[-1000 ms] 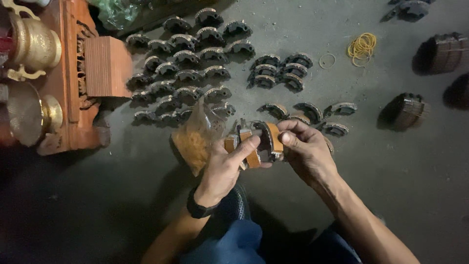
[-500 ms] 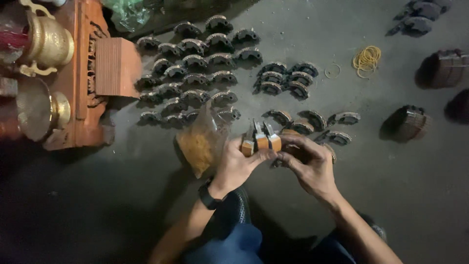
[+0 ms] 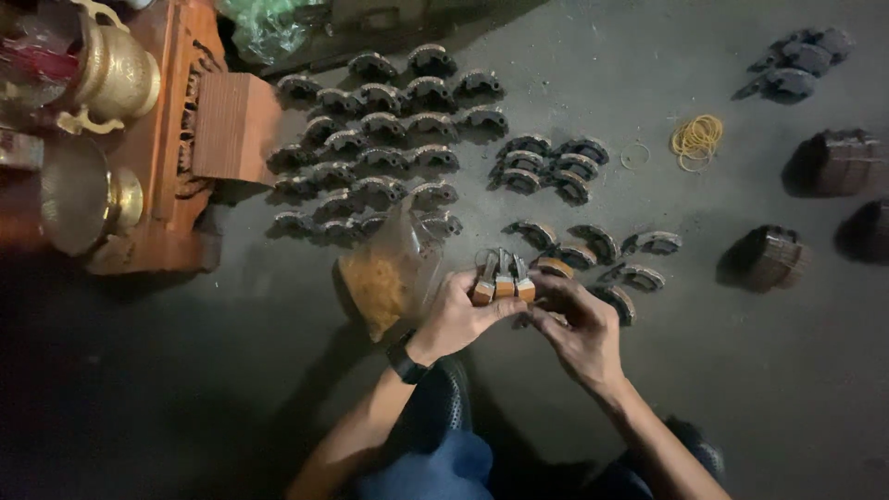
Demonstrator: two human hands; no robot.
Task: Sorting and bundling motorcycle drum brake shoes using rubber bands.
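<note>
Fingers [image 3: 482, 298] of the left hand [image 3: 458, 319] pinch a small stack of curved brake shoes [image 3: 502, 278]; the right hand [image 3: 583, 333] steadies its end, above the floor [image 3: 231, 370] (rows lie beyond). A loose pinch could spill the stack.

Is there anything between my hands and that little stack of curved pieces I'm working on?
Nothing visible. The left hand already grips the stack of curved pieces, and the right hand touches it from the other side. The plastic bag sits beside it, left.
</note>
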